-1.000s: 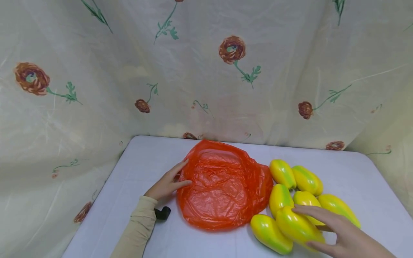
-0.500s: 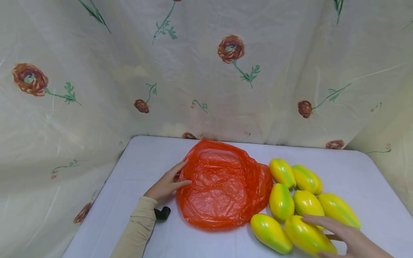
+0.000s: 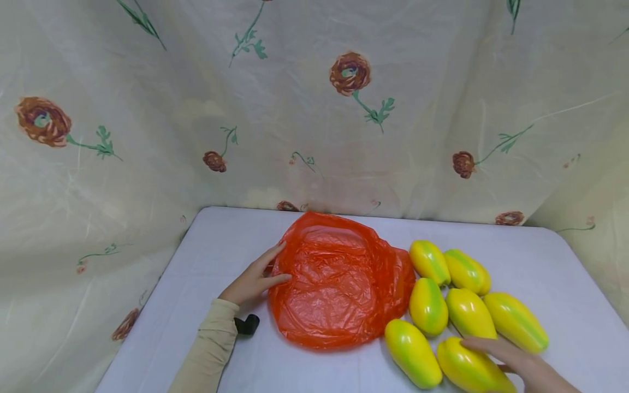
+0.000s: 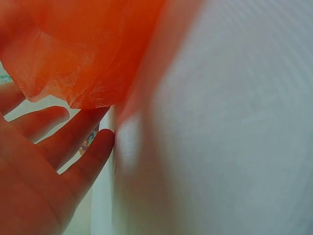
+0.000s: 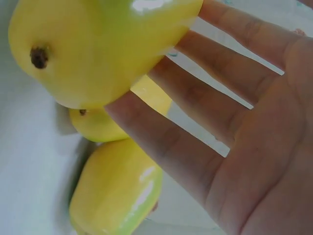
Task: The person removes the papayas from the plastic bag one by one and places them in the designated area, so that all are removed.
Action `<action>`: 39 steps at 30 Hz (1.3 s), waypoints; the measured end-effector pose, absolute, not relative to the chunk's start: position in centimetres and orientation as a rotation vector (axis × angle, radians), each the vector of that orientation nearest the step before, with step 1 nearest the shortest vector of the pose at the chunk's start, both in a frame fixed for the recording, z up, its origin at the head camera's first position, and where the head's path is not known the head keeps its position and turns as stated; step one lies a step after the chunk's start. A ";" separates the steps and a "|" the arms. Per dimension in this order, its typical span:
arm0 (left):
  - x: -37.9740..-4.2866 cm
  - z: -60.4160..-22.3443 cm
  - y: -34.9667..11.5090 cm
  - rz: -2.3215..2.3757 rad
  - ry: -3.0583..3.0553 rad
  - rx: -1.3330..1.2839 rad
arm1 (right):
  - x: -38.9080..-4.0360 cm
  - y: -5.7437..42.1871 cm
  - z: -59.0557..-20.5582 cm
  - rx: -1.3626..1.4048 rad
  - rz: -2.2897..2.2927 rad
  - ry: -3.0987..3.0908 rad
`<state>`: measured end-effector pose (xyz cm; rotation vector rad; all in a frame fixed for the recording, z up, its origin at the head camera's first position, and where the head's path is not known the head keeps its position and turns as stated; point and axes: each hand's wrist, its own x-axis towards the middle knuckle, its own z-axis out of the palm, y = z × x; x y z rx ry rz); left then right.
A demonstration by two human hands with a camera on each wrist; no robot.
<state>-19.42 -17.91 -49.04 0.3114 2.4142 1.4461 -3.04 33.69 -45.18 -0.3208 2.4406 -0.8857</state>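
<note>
An orange-red plastic bag (image 3: 334, 289) lies spread on the table. At its left edge rests my left hand (image 3: 253, 279), fingers spread and fairly straight; in the left wrist view, fingertips touch the bag's rim. Several glossy yellow-green papayas lie to the right of the bag. My right hand (image 3: 516, 363) is at the nearest right papaya (image 3: 472, 368), which sits on the table. In the right wrist view the fingers (image 5: 181, 142) are long and straight, their tips against that papaya (image 5: 107, 54); the thumb is out of sight. Another papaya (image 3: 414, 355) lies just left of it.
The white table (image 3: 231, 240) ends at a flower-patterned curtain (image 3: 403, 142) behind and at the sides. A small black object (image 3: 248, 325) shows by my left wrist. More papayas (image 3: 468, 272) lie toward the back right.
My right hand moved slightly right and down with its papaya, away from the papayas beside it. The front left papaya turned a little. My left hand and the bag stayed put.
</note>
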 end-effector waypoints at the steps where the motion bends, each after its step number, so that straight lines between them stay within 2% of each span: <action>1: -19.4 -49.0 -17.9 1.444 2.415 0.312 | -3.0 33.6 -45.3 -0.317 -0.864 2.456; 26: -19.3 -48.8 -17.8 1.442 2.423 0.317 | -3.5 32.2 -46.1 -0.122 -0.789 2.525; 39: -19.4 -49.0 -17.9 1.450 2.427 0.314 | -3.3 32.3 -46.2 -0.149 -0.778 2.569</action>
